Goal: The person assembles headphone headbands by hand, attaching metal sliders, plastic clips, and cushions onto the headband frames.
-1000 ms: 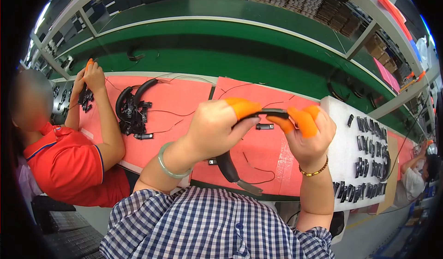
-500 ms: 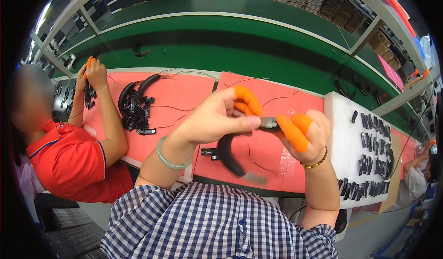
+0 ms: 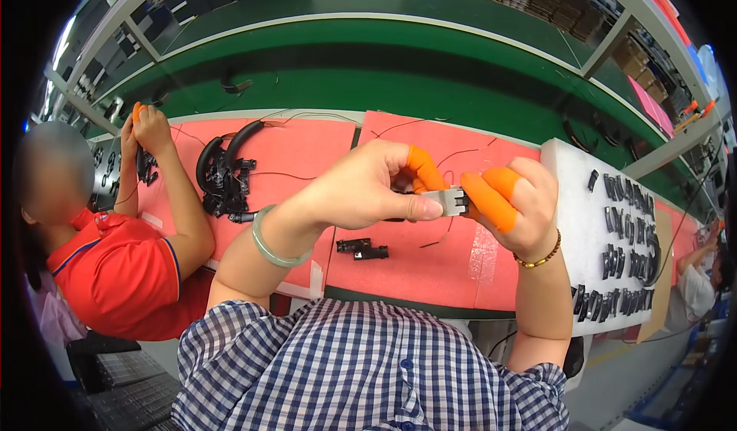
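My left hand [image 3: 388, 185], with orange finger covers, pinches a flat metal end piece [image 3: 444, 201] between thumb and fingers. My right hand [image 3: 510, 204], also with orange covers, is closed on a small black part [image 3: 463, 202] that meets the metal end. Most of the dark band behind my left fingers is hidden. Two small black parts [image 3: 370, 253] lie side by side on the pink mat [image 3: 407, 281] below my hands. A thin dark wire [image 3: 439, 235] runs down beneath the metal piece.
A white foam board [image 3: 568, 224] with rows of small black parts stands at the right. Black bands and parts [image 3: 224, 174] are piled on the left mat. A co-worker in a red shirt [image 3: 127, 277] sits at the left; another person [image 3: 695, 277] is at the far right.
The curved black band has swung up from below my hands and is now mostly hidden. The metal end sits between my hands, against the black part. Both small parts on the mat are now uncovered.
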A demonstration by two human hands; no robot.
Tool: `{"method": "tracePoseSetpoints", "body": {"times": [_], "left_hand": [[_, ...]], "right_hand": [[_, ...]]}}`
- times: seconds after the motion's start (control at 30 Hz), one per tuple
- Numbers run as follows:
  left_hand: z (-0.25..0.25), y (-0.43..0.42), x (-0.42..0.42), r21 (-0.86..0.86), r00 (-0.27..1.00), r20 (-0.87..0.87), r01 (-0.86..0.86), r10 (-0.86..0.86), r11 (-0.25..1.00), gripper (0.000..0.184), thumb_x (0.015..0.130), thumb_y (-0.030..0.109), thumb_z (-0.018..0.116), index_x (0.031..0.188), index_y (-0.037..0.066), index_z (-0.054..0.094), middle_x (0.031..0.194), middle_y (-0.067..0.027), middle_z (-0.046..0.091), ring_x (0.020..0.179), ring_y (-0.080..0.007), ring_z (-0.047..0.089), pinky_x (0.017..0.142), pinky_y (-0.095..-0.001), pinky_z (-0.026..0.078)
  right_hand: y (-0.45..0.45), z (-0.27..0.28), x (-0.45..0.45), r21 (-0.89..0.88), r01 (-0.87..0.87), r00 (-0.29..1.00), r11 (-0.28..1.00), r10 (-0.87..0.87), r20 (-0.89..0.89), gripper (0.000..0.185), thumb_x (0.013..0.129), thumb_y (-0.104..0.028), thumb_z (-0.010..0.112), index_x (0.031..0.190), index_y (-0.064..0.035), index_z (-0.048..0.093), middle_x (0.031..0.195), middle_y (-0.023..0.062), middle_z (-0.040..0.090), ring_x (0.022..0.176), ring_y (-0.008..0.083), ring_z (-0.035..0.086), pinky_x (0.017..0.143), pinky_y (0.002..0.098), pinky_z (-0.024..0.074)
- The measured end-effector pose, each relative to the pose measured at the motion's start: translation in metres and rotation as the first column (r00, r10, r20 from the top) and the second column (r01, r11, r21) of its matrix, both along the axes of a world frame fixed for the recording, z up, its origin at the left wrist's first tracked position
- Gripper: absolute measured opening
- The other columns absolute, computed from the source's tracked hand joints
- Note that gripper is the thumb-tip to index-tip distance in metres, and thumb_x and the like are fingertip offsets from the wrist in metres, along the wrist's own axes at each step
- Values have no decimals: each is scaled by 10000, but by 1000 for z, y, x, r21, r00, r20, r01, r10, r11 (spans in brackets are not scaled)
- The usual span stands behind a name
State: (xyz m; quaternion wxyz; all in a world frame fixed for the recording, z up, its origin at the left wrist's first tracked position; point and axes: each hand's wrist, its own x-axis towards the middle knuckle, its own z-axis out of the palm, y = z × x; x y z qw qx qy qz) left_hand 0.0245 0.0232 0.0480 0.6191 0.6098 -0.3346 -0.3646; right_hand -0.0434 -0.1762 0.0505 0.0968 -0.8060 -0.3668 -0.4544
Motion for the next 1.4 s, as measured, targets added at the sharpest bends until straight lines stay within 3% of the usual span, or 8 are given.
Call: {"method": "tracePoseSetpoints", "body": {"times": [0.3,0.33,0.37,0.4,0.53,0.73,0.93,1.4], "left_hand": [[-3,-23,3,-237,934,22,-341,355,910,170,751,115,663,808,-6,558,709,-29,567,587,-65,510,536,-182,409],[-4,-28,5,-278,925,-91,-379,368,883,158,752,100,657,816,-5,559,716,-37,575,593,-74,525,541,-192,426],[-8,-32,5,-307,904,-210,-422,372,853,147,752,84,652,824,-5,560,723,-46,583,599,-83,541,547,-203,443],[-13,-36,3,-315,904,-258,-412,340,855,128,755,54,635,840,-6,561,741,-66,596,599,-97,557,564,-220,468],[-18,-37,-1,-318,915,-387,-251,116,914,138,770,60,614,866,-25,564,756,-97,598,618,-119,577,579,-215,475],[-21,-29,-7,-261,885,-447,-269,131,927,227,767,86,626,941,-44,559,793,-85,602,670,-116,582,603,-211,479],[-17,-28,-15,-87,947,-175,-286,267,954,302,731,75,659,976,-54,540,831,-88,594,758,-133,593,680,-231,488],[-18,-26,-16,-95,951,-261,-195,165,976,383,690,37,672,1008,-49,476,882,-109,579,815,-142,586,728,-245,479]], "right_hand": [[6,5,8,201,353,929,914,-368,44,369,662,-193,714,959,-14,587,830,58,564,565,156,490,500,241,410],[11,-1,4,669,169,950,724,62,-307,334,697,-214,697,943,-22,577,827,60,562,564,123,481,491,218,395],[16,-8,1,942,210,743,263,583,-329,304,732,-234,679,927,-29,568,823,62,561,562,90,473,481,195,380],[24,-13,5,940,247,708,234,619,-340,201,793,-214,632,860,-38,562,764,29,557,560,32,438,462,155,327],[22,-11,5,877,362,527,316,707,-472,96,814,-93,581,883,-28,565,711,-27,551,557,3,401,473,137,287],[24,-16,4,913,363,610,187,693,-384,107,798,-83,596,833,15,569,697,39,575,580,68,511,511,202,417],[28,-8,-3,855,443,592,270,628,-505,116,788,-81,605,822,29,590,697,33,577,615,66,512,543,196,414],[29,-10,-5,819,525,577,232,611,-543,128,768,-94,620,792,31,603,671,26,564,614,61,500,532,193,401]]}}
